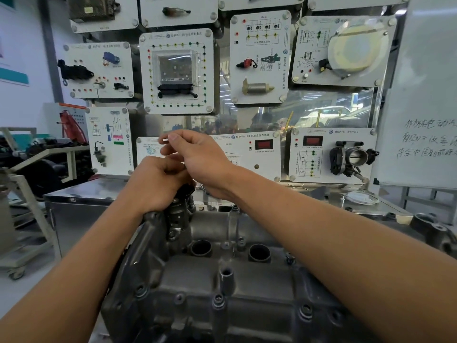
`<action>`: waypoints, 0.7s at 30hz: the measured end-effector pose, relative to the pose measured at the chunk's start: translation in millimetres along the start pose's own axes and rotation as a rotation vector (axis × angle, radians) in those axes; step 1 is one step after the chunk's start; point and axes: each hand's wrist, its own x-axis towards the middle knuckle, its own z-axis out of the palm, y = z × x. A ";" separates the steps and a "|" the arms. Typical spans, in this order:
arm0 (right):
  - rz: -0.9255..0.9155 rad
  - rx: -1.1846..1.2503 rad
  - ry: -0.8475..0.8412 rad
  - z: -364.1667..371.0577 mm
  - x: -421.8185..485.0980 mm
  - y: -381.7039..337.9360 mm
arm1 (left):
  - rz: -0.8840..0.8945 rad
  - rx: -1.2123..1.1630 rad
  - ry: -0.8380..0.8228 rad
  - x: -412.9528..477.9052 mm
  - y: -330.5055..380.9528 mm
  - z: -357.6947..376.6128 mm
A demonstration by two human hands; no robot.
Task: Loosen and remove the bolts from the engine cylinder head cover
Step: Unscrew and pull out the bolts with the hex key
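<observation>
The grey engine cylinder head cover [197, 280] fills the lower middle of the view. Several bolts sit in it, among them one [218, 300] near the front, one [306, 311] to the right and one [141, 290] on the left edge. My left hand [153, 184] is curled round a dark object [185, 191] at the cover's far left end; what that object is stays unclear. My right hand [195, 154] hovers just above the left one, fingers bent leftward, thumb and forefinger tips close together. Whether they pinch anything I cannot tell.
Two round plug wells [201, 247] [259, 252] and an upright tube [226, 277] stand on the cover. Behind it is a steel bench [86, 194] and a wall of white training panels [178, 70]. A whiteboard [420, 120] stands on the right, a cart [22, 219] on the left.
</observation>
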 end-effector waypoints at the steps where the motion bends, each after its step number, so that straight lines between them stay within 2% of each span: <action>1: 0.003 0.013 0.019 -1.6 0.8 0.0 | 0.017 -0.041 0.008 -1.3 0.2 0.3; 5: 0.026 0.047 0.044 -5.7 1.0 -1.4 | 0.045 -0.058 0.007 -1.7 0.7 0.7; 12: 0.183 0.153 -0.048 -7.8 -1.6 -9.4 | -0.025 -0.011 -0.033 1.2 0.8 0.2; 14: 0.137 0.047 0.025 -4.9 -3.5 -7.8 | -0.014 -0.012 -0.047 0.8 2.7 -0.6; 17: -0.047 -0.162 0.228 1.6 -7.6 -0.2 | -0.014 0.051 -0.023 -0.3 3.4 -1.9; 19: -0.114 -0.225 0.350 2.7 -8.9 3.8 | -0.032 0.067 -0.010 -0.6 3.5 -2.3; 21: -0.150 -0.266 0.397 3.1 -10.5 4.6 | -0.046 0.059 0.003 -0.9 3.7 -2.0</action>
